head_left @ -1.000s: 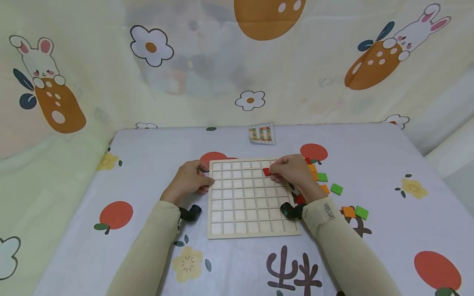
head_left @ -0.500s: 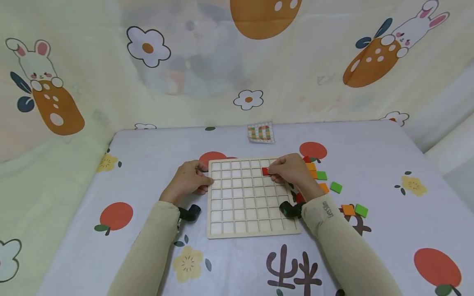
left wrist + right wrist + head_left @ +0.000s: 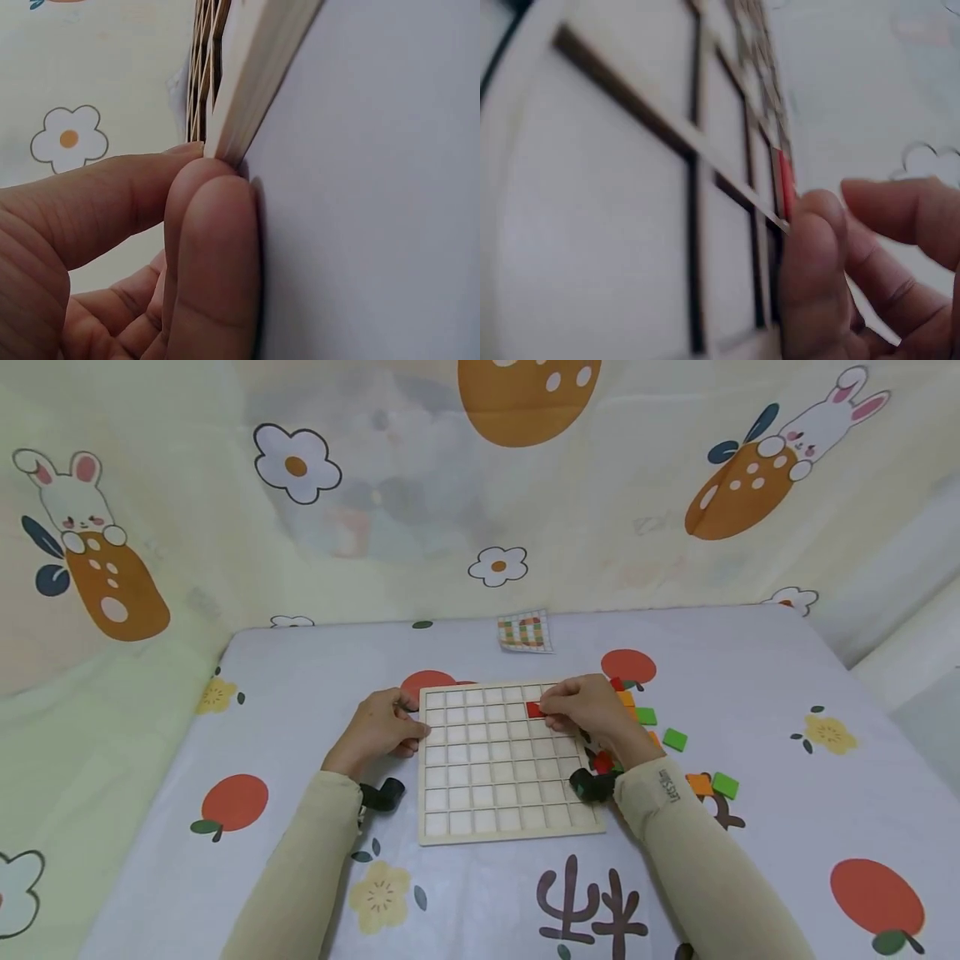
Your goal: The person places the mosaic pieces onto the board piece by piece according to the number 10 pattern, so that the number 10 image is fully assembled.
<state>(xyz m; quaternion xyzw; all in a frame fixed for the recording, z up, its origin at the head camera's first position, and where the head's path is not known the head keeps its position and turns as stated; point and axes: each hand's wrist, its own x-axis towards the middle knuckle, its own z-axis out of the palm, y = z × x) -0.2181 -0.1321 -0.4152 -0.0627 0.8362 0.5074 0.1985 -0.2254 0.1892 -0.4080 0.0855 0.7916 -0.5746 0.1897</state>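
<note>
A pale wooden grid board point(image 3: 512, 837) lies flat on the table. The left hand point(image 3: 377, 733) pinches its left edge; in the left wrist view the thumb lies on top of the rim point(image 3: 251, 90), with fingers against its side and underneath. A red square tile point(image 3: 533, 710) sits in a cell near the board's upper right. The right hand point(image 3: 592, 710) reaches over that corner, its fingertips touching the tile. In the right wrist view the red tile point(image 3: 786, 184) lies within the cell walls, and the thumb point(image 3: 892, 210) stands a little apart from the fingers.
Loose orange tiles point(image 3: 699, 784), green tiles point(image 3: 675, 740) and red tiles point(image 3: 603, 762) lie right of the board, some partly hidden by the right arm. A small card with a coloured check pattern point(image 3: 524, 632) rests at the table's back edge. A printed curtain point(image 3: 390, 585) hangs behind.
The red tile has gone from tilted at the fingertips to lying square in its cell. The left hand keeps its place on the board; the head view shifts slightly.
</note>
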